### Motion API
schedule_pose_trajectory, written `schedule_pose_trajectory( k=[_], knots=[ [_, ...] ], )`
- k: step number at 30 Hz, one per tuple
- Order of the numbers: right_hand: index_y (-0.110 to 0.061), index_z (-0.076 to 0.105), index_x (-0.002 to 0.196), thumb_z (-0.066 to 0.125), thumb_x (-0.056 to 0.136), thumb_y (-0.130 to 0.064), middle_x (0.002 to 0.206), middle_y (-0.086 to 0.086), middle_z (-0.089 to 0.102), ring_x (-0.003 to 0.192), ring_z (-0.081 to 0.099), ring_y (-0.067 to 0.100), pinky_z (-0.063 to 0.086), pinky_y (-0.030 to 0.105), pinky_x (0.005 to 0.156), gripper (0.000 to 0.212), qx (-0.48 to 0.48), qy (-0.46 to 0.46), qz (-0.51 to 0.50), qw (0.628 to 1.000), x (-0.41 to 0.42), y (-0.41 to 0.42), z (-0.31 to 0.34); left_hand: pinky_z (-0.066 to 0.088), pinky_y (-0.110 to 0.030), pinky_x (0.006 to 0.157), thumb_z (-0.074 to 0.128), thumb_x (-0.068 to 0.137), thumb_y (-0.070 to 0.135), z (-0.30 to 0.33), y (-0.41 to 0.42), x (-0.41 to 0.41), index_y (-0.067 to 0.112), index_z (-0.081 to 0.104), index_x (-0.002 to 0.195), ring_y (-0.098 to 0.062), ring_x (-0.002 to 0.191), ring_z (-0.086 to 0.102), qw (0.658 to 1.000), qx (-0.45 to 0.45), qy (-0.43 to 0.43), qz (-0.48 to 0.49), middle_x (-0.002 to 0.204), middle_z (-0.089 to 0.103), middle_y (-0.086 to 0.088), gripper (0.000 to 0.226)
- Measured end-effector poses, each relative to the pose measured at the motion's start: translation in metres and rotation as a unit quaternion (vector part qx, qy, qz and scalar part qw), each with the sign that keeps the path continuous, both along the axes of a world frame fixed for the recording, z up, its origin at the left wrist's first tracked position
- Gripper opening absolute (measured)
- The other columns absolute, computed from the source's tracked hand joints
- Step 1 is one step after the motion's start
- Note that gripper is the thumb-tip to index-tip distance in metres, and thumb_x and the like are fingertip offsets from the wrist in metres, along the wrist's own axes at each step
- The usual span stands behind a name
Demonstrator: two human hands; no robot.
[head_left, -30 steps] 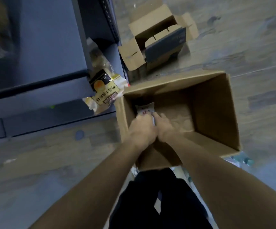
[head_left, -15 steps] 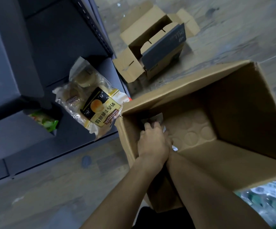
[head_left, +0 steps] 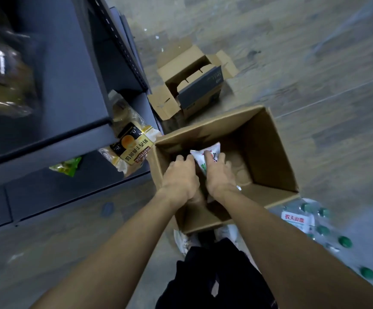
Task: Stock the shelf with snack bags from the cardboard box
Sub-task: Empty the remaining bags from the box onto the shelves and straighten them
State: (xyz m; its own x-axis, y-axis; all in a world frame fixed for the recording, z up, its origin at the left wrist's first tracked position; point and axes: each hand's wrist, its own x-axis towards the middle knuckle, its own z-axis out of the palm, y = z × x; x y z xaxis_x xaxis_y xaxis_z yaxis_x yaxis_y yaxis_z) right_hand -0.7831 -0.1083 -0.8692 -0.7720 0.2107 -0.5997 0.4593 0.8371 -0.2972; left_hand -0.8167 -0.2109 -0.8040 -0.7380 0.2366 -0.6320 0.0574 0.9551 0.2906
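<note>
Down on the wood-look floor (head_left: 315,63), beside the dark shelf (head_left: 69,112), sits the big cardboard box (head_left: 270,152), open at the top, with both arms reaching into it. Half a second ago the hands were pressed low against the box's near-left corner with only a scrap of white showing; now a white snack bag (head_left: 205,157) has come up between them, its top end poking above the fingers. That looks like the lift starting, so the carry to the shelf should follow. The rest of the box floor appears bare, so this may be among the last bags.

Behind it lies a smaller opened carton (head_left: 192,85) with a dark panel whose print is too faint to read. A bread bag (head_left: 132,148) with an orange disc and Chinese characters leans off the shelf's lower edge, just beside the box. At the lower right, a pack of green-capped bottles (head_left: 319,228) carries a red label reading 农夫山泉.

The right hand (head_left: 220,175) curls over the snack bag, thumb and fingers round it. The left hand (head_left: 179,175) lies against the bag's left edge, fingers bent; whether it truly grips, I cannot tell. The bag shows red letters, "Sha…", and some green print, otherwise unreadable.
</note>
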Motion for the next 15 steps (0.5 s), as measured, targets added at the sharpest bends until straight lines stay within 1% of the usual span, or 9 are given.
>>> schedule_pose_trajectory(
  k=[3,6,9,11,13,15],
  knots=[
    [-0.026,0.026,0.141,0.071,0.075,0.000,0.130,0.011,0.031,0.110,0.042,0.034,0.043,0.041,0.075,0.083,0.041,-0.017,0.034,0.998,0.004,0.015,0.062,0.044,-0.040,0.093,0.059,0.090,0.021,0.047,0.005,0.007,0.013,0.048,0.120,-0.031,0.111,0.052,1.000,0.003,0.002,-0.011,0.120,0.049,-0.011,0.033],
    [-0.025,0.028,0.135,0.071,0.074,0.001,0.126,0.011,0.034,0.104,0.044,0.032,0.045,0.040,0.069,0.079,0.045,0.003,0.020,0.999,0.009,0.026,0.127,0.046,-0.038,0.090,0.059,0.090,0.021,0.104,0.006,0.012,0.013,0.048,0.112,-0.030,0.107,0.053,1.000,0.005,0.021,-0.020,0.115,0.050,-0.010,0.026],
    [-0.026,0.030,0.134,0.065,0.080,-0.002,0.123,0.011,0.036,0.102,0.046,0.032,0.042,0.038,0.067,0.069,0.049,0.032,0.020,0.998,0.015,0.035,0.194,0.044,-0.037,0.087,0.058,0.090,0.021,0.168,0.005,0.017,0.013,0.048,0.111,-0.031,0.107,0.054,0.999,0.009,0.041,-0.024,0.115,0.051,-0.010,0.025],
    [-0.026,0.032,0.133,0.062,0.083,-0.006,0.120,0.011,0.039,0.102,0.051,0.035,0.039,0.037,0.068,0.062,0.055,0.061,0.023,0.996,0.019,0.043,0.238,0.044,-0.037,0.085,0.057,0.090,0.021,0.211,0.003,0.020,0.013,0.048,0.111,-0.031,0.105,0.055,0.998,0.023,0.062,-0.014,0.115,0.052,-0.010,0.024],
    [-0.026,0.034,0.134,0.062,0.083,-0.011,0.119,0.013,0.042,0.101,0.054,0.039,0.045,0.039,0.074,0.060,0.048,0.099,0.028,0.994,0.021,0.050,0.280,0.047,-0.038,0.085,0.057,0.089,0.022,0.250,-0.001,0.025,0.015,0.049,0.113,-0.030,0.105,0.055,0.996,0.035,0.084,-0.008,0.115,0.053,-0.009,0.027],
    [-0.026,0.036,0.135,0.063,0.082,-0.012,0.120,0.015,0.043,0.101,0.055,0.040,0.050,0.042,0.082,0.061,0.032,0.132,0.017,0.991,0.021,0.059,0.319,0.049,-0.040,0.088,0.057,0.088,0.023,0.281,-0.002,0.030,0.016,0.049,0.117,-0.029,0.107,0.054,0.995,0.040,0.095,0.000,0.118,0.054,-0.008,0.031]
  ],
)
